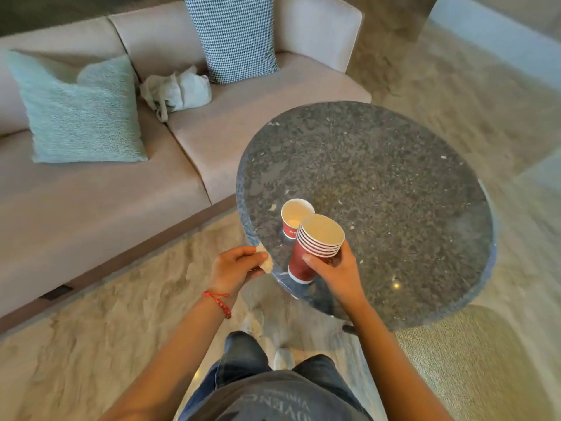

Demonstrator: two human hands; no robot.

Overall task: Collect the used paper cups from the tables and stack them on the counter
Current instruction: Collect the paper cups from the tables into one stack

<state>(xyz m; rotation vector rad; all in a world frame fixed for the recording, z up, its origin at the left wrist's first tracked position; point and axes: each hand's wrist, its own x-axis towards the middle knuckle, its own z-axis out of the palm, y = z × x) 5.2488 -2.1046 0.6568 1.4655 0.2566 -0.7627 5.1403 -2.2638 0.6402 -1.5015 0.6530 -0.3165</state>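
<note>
A person stands at the near edge of a round, dark speckled stone table (pixel 379 177). Their right hand (pixel 337 270) curls its fingers around a tilted stack of red paper cups (pixel 309 253), held just above the table's near edge. A single red paper cup (pixel 295 218) stands upright on the table, just behind the stack. Their left hand (pixel 235 262) pinches a small crumpled pale scrap (pixel 267 262) beside the table's edge. A beige sofa (pixel 106 192) lies left of the table.
</note>
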